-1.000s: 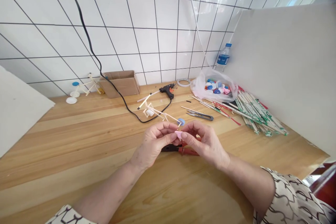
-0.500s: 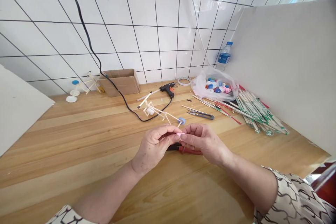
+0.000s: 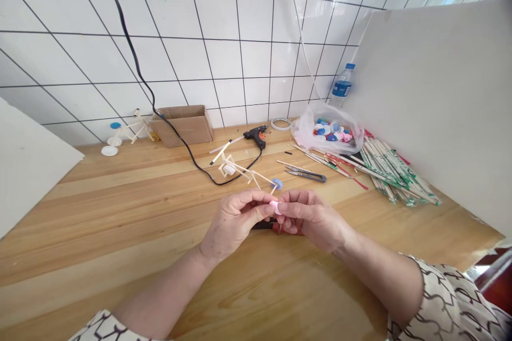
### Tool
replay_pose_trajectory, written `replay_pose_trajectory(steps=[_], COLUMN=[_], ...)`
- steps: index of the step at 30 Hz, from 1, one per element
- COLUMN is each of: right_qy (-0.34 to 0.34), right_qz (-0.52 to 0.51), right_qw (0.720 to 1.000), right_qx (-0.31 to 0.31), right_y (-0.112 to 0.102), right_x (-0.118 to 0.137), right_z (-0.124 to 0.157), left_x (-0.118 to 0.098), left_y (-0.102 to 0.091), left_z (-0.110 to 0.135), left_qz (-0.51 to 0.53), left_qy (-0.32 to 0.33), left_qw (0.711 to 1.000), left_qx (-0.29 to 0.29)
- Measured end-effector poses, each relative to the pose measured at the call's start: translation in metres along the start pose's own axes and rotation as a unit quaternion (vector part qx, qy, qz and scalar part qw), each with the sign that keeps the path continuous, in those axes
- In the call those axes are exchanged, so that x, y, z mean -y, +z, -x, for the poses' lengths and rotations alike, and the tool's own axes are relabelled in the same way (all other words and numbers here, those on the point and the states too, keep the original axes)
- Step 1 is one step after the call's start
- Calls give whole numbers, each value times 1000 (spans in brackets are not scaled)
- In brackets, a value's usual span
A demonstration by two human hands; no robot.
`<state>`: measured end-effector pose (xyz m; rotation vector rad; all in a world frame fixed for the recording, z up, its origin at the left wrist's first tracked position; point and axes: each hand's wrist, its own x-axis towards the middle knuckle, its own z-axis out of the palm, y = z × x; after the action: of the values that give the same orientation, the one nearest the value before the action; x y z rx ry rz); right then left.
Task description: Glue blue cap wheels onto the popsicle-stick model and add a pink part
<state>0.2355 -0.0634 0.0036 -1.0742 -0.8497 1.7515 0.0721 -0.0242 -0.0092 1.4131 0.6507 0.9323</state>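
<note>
Both hands meet over the middle of the table, pinching one small pink piece (image 3: 275, 206) that looks like a bottle cap; the fingers cover much of it. My left hand (image 3: 240, 218) has it between thumb and fingertips from the left. From the right, my right hand (image 3: 310, 218) grips it the same way. Beneath the hands lies a red-and-black handled tool (image 3: 264, 225), mostly covered. Just beyond them stands a stick frame (image 3: 244, 171) with a blue cap (image 3: 277, 184) at its near end and a white round part (image 3: 229, 169) at its far end.
Behind are a black glue gun (image 3: 256, 135) with its cord, a tape roll (image 3: 280, 124) and a cardboard box (image 3: 183, 126). To the right are thread snips (image 3: 306, 173), a bag of caps (image 3: 327, 133), wrapped chopsticks (image 3: 396, 170) and a water bottle (image 3: 343, 85). Another stick model (image 3: 130, 130) stands far left.
The pink piece has turned slightly between the fingertips and more of it shows. My right hand's fingers have shifted a little, covering more of the red handle.
</note>
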Motion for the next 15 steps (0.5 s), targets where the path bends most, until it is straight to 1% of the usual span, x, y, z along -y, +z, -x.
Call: replay_pose_trajectory(steps=[3,7,13,15], right_qy=[-2,-7,-21,-20], right_qz=[1,-2,-12,-2], right_qw=[1000,1000,1000,1000], right_qx=[8,15,-18,-20], right_y=[0,1,2,2], right_x=[-1,-2,-2,-2], right_z=[1,1,-1,-1], left_x=[-3,-2,9,9], left_y=[1,1,-1,-2], left_z=[0,0,0,-1], left_qz=[-3,-10,38,33], left_qy=[2,-2,-14,-15], left_qw=[1000,1000,999,999], left_qx=[7,-7,-25,-20])
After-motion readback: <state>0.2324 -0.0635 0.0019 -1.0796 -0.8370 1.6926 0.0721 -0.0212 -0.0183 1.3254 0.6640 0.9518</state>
